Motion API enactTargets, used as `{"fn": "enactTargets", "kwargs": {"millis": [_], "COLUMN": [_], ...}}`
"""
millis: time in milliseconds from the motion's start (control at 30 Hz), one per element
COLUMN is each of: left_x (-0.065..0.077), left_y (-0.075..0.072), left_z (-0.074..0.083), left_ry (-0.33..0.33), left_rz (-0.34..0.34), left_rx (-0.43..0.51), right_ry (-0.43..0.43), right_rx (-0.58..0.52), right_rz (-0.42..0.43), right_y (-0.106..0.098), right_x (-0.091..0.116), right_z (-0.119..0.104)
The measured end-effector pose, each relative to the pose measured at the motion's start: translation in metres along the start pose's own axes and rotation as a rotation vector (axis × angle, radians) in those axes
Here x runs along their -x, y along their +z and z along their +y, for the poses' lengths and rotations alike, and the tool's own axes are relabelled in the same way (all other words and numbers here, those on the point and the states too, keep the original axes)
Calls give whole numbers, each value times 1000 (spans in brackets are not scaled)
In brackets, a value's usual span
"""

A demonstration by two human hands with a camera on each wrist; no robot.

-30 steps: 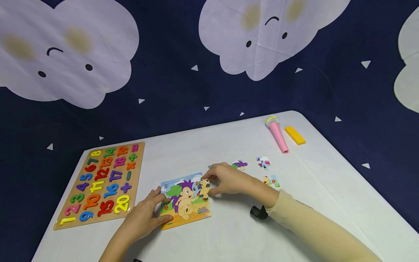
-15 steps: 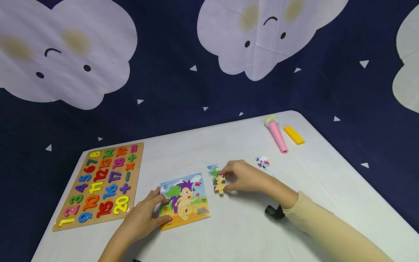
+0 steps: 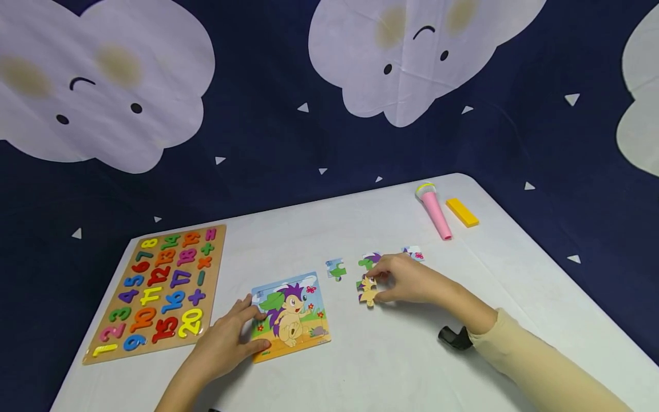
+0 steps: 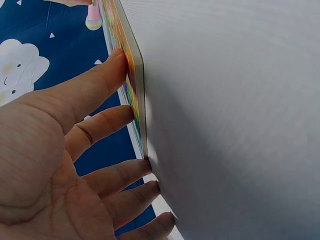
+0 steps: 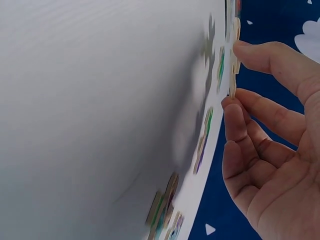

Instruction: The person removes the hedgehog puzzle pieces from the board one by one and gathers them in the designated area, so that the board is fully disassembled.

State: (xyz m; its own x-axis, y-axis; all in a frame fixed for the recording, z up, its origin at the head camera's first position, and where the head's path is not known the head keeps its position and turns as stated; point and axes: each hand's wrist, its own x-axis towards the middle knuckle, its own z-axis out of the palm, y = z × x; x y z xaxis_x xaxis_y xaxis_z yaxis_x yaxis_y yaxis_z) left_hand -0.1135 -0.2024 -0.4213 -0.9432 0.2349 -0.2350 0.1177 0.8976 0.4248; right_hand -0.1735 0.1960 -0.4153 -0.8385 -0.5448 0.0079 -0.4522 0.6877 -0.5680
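Note:
My left hand [image 3: 226, 337] rests at the left side of a square puzzle board [image 3: 304, 332] with a purple-spined hedgehog picture. In the left wrist view its thumb [image 4: 107, 75] and index finger touch the board while the other fingertips reach the tabletop. My right hand [image 3: 412, 280] pinches a tan hedgehog puzzle piece [image 3: 368, 297] between thumb and fingers, raised off the table in the right wrist view. A blue-green puzzle piece [image 3: 336, 269] lies right of the board. Behind my right hand are a green-purple puzzle piece [image 3: 368, 262] and a partly covered flowered one [image 3: 416, 252].
A wooden number board [image 3: 159, 292] with coloured numerals lies at the left. A pink toy microphone [image 3: 436, 214] and a yellow block [image 3: 462, 212] lie at the back right. Several pieces show edge-on in the right wrist view, some overlapping [image 5: 162, 207].
My right hand has moved right, away from the puzzle board, carrying the hedgehog piece. The blue-green piece has come into full view. The left hand has stayed on the board.

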Motion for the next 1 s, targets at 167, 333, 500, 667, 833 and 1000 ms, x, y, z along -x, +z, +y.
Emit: {"fn": "enactTargets", "kwargs": {"millis": [167,333,500,667,833,1000], "left_x": [1,1,0,0,1,1], "left_y": [0,1,1,1,1,1], "left_z": [-1,-2,-2,-2,-2,-2], "left_ry": [2,7,5,9,16,16], "left_rz": [4,6,4,6,12,9], "left_rx": [-1,0,10,10,9,8], "right_ry": [12,20,38,34,16,17], "right_rx": [1,-13,-29,-20,-20,-14], "right_rz": [-7,-11,-11,-4,1,0], "right_y": [-3,-6,-7,-9,-10,-9], "right_x": [6,11,14,16,17,17], "right_z": [6,13,18,24,28,29]}}
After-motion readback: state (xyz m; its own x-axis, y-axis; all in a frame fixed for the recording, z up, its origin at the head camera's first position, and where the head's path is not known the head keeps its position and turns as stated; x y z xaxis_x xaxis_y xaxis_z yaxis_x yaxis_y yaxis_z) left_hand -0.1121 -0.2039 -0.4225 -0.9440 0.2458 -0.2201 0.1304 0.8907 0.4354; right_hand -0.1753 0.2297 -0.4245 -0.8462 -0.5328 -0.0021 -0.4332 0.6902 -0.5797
